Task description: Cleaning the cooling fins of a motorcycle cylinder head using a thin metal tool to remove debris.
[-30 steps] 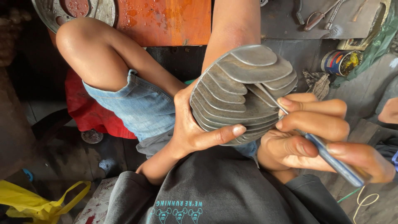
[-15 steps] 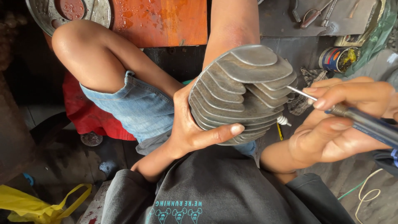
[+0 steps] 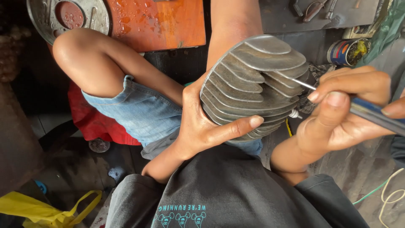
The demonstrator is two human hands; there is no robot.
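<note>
Head view: the left hand (image 3: 202, 126) cups a grey finned cylinder (image 3: 253, 84) from its left side and underneath, palm against the fins, thumb laid along the lower edge and pointing right, the other fingers hidden behind the part; so the grip is a wrap, not a pinch. The cylinder sits in the middle of the frame, above the lap and between the two hands, raised clear of the floor; its fins run as curved bands from lower left to upper right, stacked toward the top. The right hand (image 3: 350, 114) lies just to the right of it, apart from the metal; thumb and forefinger are pressed together on a blue-handled pick (image 3: 371, 114), the remaining fingers curled beneath the handle. The tool's long axis runs from right to left, rising slightly; its thin metal tip (image 3: 301, 83) reaches the fins at the cylinder's right edge, and appears to touch there or rest in a gap between two fins, though which one I cannot tell. The right wrist is bent, forearm coming up from below; a bare knee (image 3: 74, 46) stands left, a small tin (image 3: 348, 50) upper right.
</note>
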